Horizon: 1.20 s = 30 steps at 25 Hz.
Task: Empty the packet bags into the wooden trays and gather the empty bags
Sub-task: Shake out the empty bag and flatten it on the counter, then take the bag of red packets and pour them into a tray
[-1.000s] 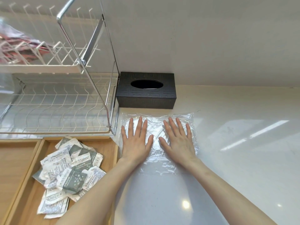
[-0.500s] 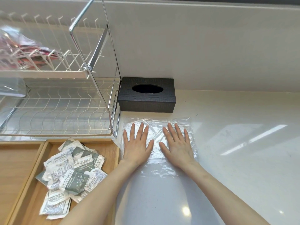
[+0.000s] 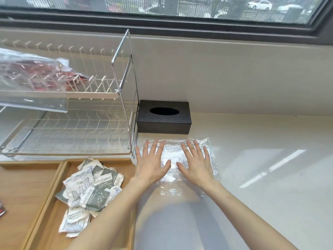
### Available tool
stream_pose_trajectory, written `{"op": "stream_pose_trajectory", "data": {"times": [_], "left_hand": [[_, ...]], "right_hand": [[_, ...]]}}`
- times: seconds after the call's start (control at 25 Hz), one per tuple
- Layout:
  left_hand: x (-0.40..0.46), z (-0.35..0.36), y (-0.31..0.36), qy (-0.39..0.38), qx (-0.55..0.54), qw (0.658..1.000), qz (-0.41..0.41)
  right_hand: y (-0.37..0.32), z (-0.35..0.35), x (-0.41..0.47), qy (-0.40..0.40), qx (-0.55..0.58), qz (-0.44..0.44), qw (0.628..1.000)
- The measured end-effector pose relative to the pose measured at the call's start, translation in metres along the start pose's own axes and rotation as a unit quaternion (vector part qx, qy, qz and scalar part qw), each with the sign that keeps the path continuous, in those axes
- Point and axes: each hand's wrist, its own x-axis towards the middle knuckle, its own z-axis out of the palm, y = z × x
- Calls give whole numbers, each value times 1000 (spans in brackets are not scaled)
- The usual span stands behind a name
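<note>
A flat, clear, crinkled plastic bag [image 3: 173, 170] is pressed onto the white countertop [image 3: 270, 177], just in front of the black tissue box [image 3: 163, 117], by the left hand [image 3: 150, 164] and right hand [image 3: 197, 164], fingers straight and spread.

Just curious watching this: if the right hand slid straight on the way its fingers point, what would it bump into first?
The right hand lies flat on the clear plastic bag, fingers pointing toward the wall. Past the bag's far edge, it would probably meet the black tissue box near its right corner, or just miss it and reach the wall.
</note>
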Motion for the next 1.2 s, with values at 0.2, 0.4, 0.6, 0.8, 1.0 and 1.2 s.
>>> {"op": "stream_pose_trajectory", "data": {"times": [0.2, 0.4, 0.6, 0.8, 1.0, 1.2], "left_hand": [[-31, -36, -6, 11, 18, 1000, 12], [-69, -73, -23, 55, -11, 998, 17], [-106, -108, -52, 114, -30, 992, 33], [-130, -154, -92, 184, -92, 978, 46], [-143, -197, -132, 242, -170, 954, 42], [-136, -243, -188, 300, -214, 929, -11]], "right_hand": [[-28, -32, -26, 20, -4, 2, 1000], [-66, -61, -52, 61, 34, -20, 997], [-115, -79, -68, 94, 137, -45, 985], [-172, -98, -68, 125, 226, -86, 962], [-224, -110, -52, 118, 322, -73, 936], [-255, -124, -21, 58, 397, -24, 915]]}}
